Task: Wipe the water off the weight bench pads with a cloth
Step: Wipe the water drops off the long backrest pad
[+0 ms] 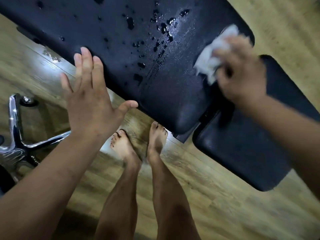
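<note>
Cloth [213, 52] in right hand [242, 73] on bench pad [121, 49]

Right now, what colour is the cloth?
White cloth, gripped by the right hand; head view.

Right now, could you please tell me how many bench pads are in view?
2. The long pad, wet, runs across the top; the short pad lies lower right. Others may lie outside the frame.

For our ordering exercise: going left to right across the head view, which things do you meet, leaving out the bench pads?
From the left: chair base → left hand → water drops → cloth → right hand.
</note>
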Demonstrator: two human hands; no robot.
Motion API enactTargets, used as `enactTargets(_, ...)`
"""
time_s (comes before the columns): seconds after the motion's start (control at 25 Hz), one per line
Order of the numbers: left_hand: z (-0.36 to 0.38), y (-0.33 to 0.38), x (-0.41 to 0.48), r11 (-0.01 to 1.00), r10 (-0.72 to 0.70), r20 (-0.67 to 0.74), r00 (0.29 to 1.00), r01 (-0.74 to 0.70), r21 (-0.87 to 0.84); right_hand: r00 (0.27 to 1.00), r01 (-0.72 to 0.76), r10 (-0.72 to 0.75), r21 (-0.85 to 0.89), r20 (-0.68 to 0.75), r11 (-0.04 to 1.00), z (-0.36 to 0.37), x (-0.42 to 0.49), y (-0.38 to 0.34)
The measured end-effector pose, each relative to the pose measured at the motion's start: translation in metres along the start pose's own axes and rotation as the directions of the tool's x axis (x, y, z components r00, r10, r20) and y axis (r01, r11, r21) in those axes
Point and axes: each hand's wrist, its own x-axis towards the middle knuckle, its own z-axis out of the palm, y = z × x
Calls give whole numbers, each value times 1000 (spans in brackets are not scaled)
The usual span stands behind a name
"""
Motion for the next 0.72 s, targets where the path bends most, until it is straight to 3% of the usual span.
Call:
enactTargets(0.12, -2, 2, 1, 1000, 5, 1, 1000, -5, -25, 918, -368, 376, 79, -124, 926, -9, 46, 2)
enactTargets(0.2, -3, 2, 1, 1000, 9, -7, 1000, -9, -27, 894, -379, 402, 142, -200, 914, 9, 25, -49)
enactTargets(0.28, -4, 0, 2, 1000, 11, -9, 1000, -11, -26, 956, -200, 242, 237, -165, 951, 27, -25, -120)
enactTargets(0.36, -3, -2, 1, 1000, 19, -15, 1000, -20, -9, 998, 31, -12, 285, -68, 958, 36, -65, -160)
enactTargets(0.44, -3, -4, 1, 999, 36, -27, 999, -35, 20, 971, 231, -239, 288, -10, 929, 38, -63, -142)
enactTargets(0.52, -2, -3, 1, 999, 40, -28, 999, -40, 27, 934, 353, -356, 233, -29, 906, 31, -42, -101)
enactTargets(0.6, -1, -2, 0, 1000, 24, -33, 999, -23, 19, 973, 219, -212, 81, -88, 972, 20, -11, -46)
enactTargets(0.64, -1, -1, 0, 1000, 16, -33, 999, -16, 18, 994, 62, -60, 13, -92, 998, 11, 7, -19)
enactTargets(0.72, -2, 0, 0, 1000, 9, -29, 1000, -9, 9, 970, -224, 223, 9, -98, 975, -6, 34, 13)
